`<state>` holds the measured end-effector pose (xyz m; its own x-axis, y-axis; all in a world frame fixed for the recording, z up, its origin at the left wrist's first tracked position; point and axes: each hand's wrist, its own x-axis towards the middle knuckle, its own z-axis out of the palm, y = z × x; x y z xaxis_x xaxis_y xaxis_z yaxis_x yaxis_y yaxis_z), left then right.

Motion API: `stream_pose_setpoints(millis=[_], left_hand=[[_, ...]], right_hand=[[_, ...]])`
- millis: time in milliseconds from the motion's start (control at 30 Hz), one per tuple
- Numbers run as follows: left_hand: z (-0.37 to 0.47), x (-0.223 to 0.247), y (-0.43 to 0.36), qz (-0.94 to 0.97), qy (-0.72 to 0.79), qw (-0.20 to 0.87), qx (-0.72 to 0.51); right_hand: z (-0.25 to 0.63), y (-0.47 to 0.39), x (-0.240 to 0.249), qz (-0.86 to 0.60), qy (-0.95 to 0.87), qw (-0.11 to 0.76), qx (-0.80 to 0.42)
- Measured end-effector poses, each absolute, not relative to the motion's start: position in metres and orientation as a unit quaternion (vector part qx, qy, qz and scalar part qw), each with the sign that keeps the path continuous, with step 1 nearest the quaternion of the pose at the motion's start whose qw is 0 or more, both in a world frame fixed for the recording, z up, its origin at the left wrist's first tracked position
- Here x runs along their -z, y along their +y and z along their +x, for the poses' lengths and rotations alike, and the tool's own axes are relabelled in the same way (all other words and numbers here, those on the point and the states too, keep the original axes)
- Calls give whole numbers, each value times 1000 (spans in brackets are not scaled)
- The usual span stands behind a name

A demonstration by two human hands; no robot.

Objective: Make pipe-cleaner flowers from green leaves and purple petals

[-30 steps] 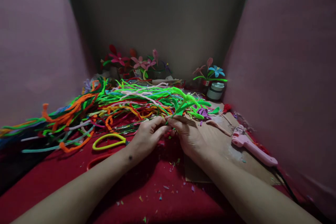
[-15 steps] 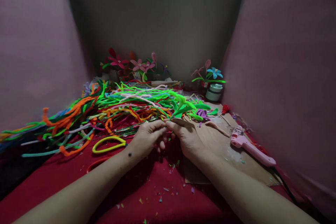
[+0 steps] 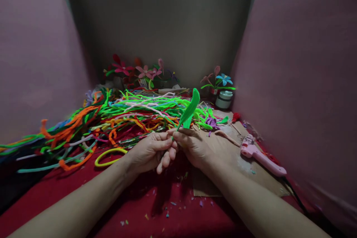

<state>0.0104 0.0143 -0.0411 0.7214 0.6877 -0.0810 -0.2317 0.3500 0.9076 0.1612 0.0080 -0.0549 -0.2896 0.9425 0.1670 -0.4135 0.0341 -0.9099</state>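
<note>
Between both hands stands a green pipe-cleaner leaf piece (image 3: pixel 190 108), its long blades pointing up and away from me. My left hand (image 3: pixel 155 149) pinches the thin lower end between thumb and fingertips, with the other fingers curled below. Close against it, my right hand (image 3: pixel 192 144) grips the base of the blades with thumb and forefinger. Fingers partly hide the join. Just beyond the hands lies a heap of loose pipe cleaners (image 3: pixel 150 104), mostly green, pink and orange. Scissors with a yellow handle loop (image 3: pixel 109 152) lie beside my left wrist, partly covered by the forearm.
A pink glue gun (image 3: pixel 260 158) rests on a cardboard sheet (image 3: pixel 223 156) at the right. Behind stand pipe-cleaner flowers (image 3: pixel 145 71), a blue flower (image 3: pixel 224 79) and a pale lidded jar (image 3: pixel 224 99). Coloured scraps dot the red cloth (image 3: pixel 134 208).
The green leaf piece has turned more upright, with its blades now drawn together above my hands. Both hands stay close together, and the left fingers have shifted along the lower end.
</note>
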Motion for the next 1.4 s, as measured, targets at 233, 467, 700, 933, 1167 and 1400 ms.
stream_pose_setpoints(millis=[233, 467, 700, 933, 1167, 1400], left_hand=[[20, 29, 7, 663, 323, 590, -329], [27, 34, -1, 732, 398, 363, -417], [26, 40, -3, 733, 413, 303, -448], [27, 37, -2, 684, 396, 429, -437], [24, 35, 4, 592, 383, 555, -441], [24, 37, 6, 484, 305, 715, -403]], right_hand=[[159, 1, 50, -264, -500, 567, -600], [156, 3, 58, -292, -421, 639, -574], [154, -6, 46, -358, -446, 617, -540], [159, -8, 39, -361, -549, 575, -488], [163, -5, 37, -341, -568, 544, -515], [167, 7, 48, -269, -515, 522, -625]])
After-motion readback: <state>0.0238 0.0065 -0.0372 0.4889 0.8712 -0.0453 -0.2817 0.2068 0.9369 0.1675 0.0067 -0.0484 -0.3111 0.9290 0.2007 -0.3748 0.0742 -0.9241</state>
